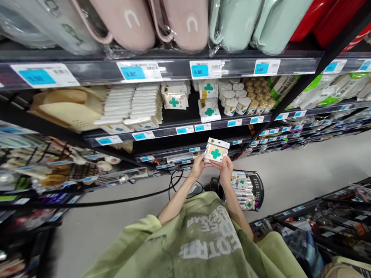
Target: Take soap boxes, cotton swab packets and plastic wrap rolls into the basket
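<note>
I hold a small packet (216, 151) with a green clover mark and a white header card in front of the shelves. My left hand (198, 166) grips its left lower edge and my right hand (226, 167) grips its right lower edge, fingers closed on it. Matching clover packets (209, 110) lie on the shelf just above and behind. Below my hands a black basket (257, 187) on the floor holds several more such packets.
Shelves run along the left with price tags (199, 70); pink mugs (181, 13) and green mugs (235, 14) hang on top. White packs (133, 105) and small tubs (237, 102) fill the middle shelf. Another rack (327, 220) stands at the right. Grey floor aisle (316, 163) lies between.
</note>
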Demonstrator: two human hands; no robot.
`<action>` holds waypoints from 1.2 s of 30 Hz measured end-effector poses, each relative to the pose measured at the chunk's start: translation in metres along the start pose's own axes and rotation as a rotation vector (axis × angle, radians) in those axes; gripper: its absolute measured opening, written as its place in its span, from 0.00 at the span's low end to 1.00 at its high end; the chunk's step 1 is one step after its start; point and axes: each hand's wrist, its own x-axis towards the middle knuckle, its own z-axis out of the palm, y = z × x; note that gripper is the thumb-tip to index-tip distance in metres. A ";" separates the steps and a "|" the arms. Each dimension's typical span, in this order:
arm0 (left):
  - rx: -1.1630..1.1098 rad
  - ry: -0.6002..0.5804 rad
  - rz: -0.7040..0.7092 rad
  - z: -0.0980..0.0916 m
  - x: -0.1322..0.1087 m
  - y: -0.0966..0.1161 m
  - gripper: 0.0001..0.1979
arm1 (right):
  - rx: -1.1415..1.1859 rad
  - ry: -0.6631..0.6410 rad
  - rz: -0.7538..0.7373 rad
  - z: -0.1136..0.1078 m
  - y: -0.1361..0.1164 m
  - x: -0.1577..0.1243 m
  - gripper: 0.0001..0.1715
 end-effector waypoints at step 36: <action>-0.355 0.056 -0.048 0.021 -0.023 0.052 0.06 | 0.816 -0.190 0.137 -0.073 -0.027 0.016 0.19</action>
